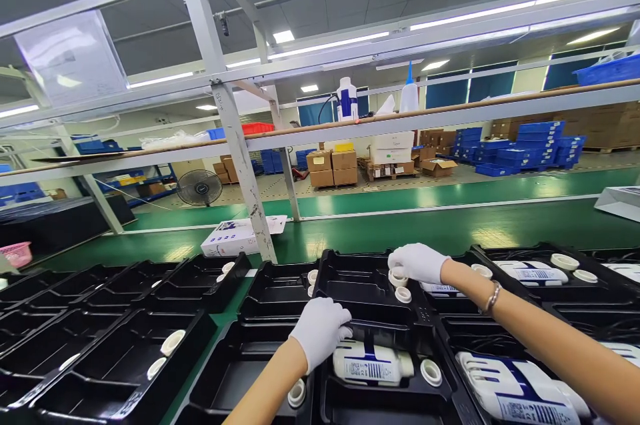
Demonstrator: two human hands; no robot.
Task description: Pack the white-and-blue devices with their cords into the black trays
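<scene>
The left hand, in a white glove, rested with fingers curled over the edge of a black tray, just above a white bottle with a blue label that lay on its side in the tray's long pocket. The right hand, also gloved, reached farther out and pinched a small white cap at a round pocket of the next tray; a second cap sat just beside it. Neither hand was spread wide.

The caps looked light, stiff and smooth, best taken by the rim between fingertips. The bottle seemed light plastic, somewhat slippery under a glove, and would be held around its middle. The trays looked thin and springy, likely to flex if lifted by one corner.

More black trays covered the green tabletop, some with bottles and caps, some bare. A white box lay beyond them by a metal post, and a shelf overhead carried bottles.
</scene>
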